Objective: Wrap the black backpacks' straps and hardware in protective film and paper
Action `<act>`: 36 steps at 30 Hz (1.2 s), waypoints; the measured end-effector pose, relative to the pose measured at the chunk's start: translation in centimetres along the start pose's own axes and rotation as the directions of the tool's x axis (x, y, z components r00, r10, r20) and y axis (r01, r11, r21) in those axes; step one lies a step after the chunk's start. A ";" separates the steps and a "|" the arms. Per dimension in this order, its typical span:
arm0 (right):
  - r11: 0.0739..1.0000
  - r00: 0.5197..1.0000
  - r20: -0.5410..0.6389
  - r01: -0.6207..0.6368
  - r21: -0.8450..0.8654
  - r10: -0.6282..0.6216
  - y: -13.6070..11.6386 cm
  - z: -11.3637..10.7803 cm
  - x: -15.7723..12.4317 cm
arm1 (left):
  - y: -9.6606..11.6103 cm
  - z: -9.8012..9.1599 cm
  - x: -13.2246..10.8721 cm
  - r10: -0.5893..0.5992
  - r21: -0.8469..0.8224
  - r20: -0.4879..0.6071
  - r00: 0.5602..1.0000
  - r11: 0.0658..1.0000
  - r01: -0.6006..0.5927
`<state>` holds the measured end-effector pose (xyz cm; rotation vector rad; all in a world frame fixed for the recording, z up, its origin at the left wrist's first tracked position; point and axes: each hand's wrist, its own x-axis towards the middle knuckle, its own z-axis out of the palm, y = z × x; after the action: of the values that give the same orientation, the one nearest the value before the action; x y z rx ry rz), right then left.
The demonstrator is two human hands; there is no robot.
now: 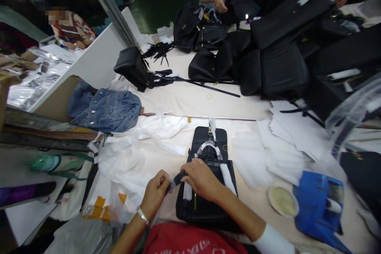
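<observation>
A black backpack (209, 206) lies on the table in front of me, its flap (205, 137) folded away from me. White wrapping covers its handle (209, 147) and parts of the straps. My left hand (158, 184) pinches the end of a black strap (177, 178) just left of the bag. Clear film or tape seems to sit at that end. Above the bag's left side, my right hand (200, 176) grips the same strap farther along. Both hands are closed, with the strap stretched between them.
Several black bags (282, 67) crowd the back and right. A denim garment (108, 107) lies left, near white wrapping sheets (125, 162). Paper sheets (290, 131), a round dish (282, 201) and a blue container (318, 206) are right. A co-worker's hand (220, 3) holds a bag across the table.
</observation>
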<state>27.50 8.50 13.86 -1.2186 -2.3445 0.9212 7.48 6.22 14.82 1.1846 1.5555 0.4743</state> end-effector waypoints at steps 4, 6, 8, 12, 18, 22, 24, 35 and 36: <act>0.997 0.997 -0.017 -0.072 -0.003 0.072 0.5 0.3 -0.3 | -0.1 0.4 0.5 -0.010 0.037 0.004 1.000 0.999 0.010; 0.999 0.999 -0.003 -0.039 -0.005 0.039 -0.1 1.0 0.0 | 0.1 0.8 0.8 -0.008 0.036 0.015 1.000 0.999 0.007; 1.000 1.000 -0.003 -0.018 0.007 0.018 -0.6 1.6 0.3 | 0.4 1.1 1.0 -0.012 0.033 0.014 1.000 0.999 0.012; 0.996 0.998 -0.035 -0.054 0.073 0.056 0.3 1.4 0.3 | 0.6 0.8 1.2 -0.026 0.028 0.016 1.000 0.999 0.026; 0.999 1.000 0.017 -0.022 0.031 0.021 0.8 1.9 0.8 | 0.7 1.6 1.6 0.044 0.143 -0.038 0.998 0.989 -0.038; 0.995 0.999 -0.034 -0.029 0.091 0.032 2.2 1.1 1.0 | 0.6 1.7 2.0 0.072 0.229 -0.038 0.997 0.971 -0.062; 0.995 0.991 -0.101 -0.079 0.059 0.085 4.0 0.0 1.0 | 0.5 1.5 2.1 0.083 0.266 -0.030 0.996 0.961 -0.073; 0.975 0.996 0.045 0.078 -0.207 -0.070 7.4 -1.0 2.2 | 1.9 2.1 4.1 0.118 0.284 -0.026 0.993 0.953 -0.106; 0.970 0.993 0.050 0.118 -0.212 -0.110 6.9 -0.8 2.3 | 2.0 2.3 4.4 0.120 0.273 -0.022 0.993 0.956 -0.110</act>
<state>30.78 13.59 9.75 -1.1370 -2.5682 0.6730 10.74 10.25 13.35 1.4901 1.6275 0.3683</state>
